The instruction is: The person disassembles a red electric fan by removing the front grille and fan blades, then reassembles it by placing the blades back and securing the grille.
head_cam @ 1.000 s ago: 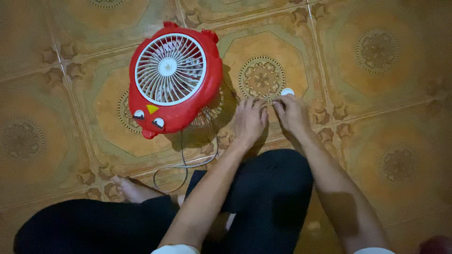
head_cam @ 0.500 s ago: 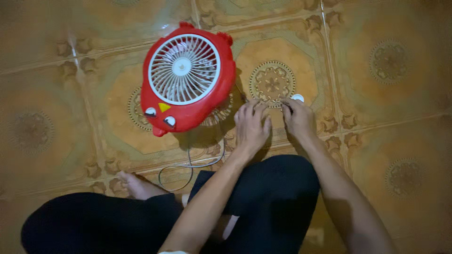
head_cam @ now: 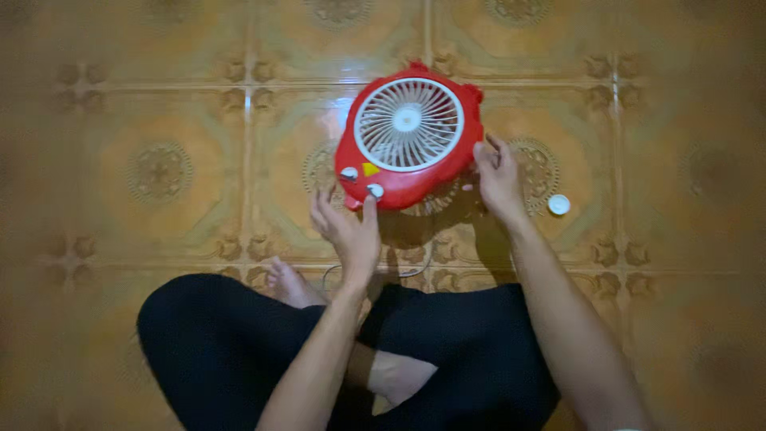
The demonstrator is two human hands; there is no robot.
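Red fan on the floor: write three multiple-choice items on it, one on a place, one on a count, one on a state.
1. Where does the small white cap lie?
A. on the floor tile right of the right hand
B. on top of the fan
C. in the left hand

2. How many white knobs show on the fan's lower left front?
A. none
B. two
C. five

3. How are the hands placed?
A. both flat on the floor
B. both on the person's lap
C. one at each side of the fan

Answers: 1 A, the cap sits on bare tile beyond the right hand. 2 B, two knobs show. 3 C, the left hand touches the lower edge, the right hand the right edge.
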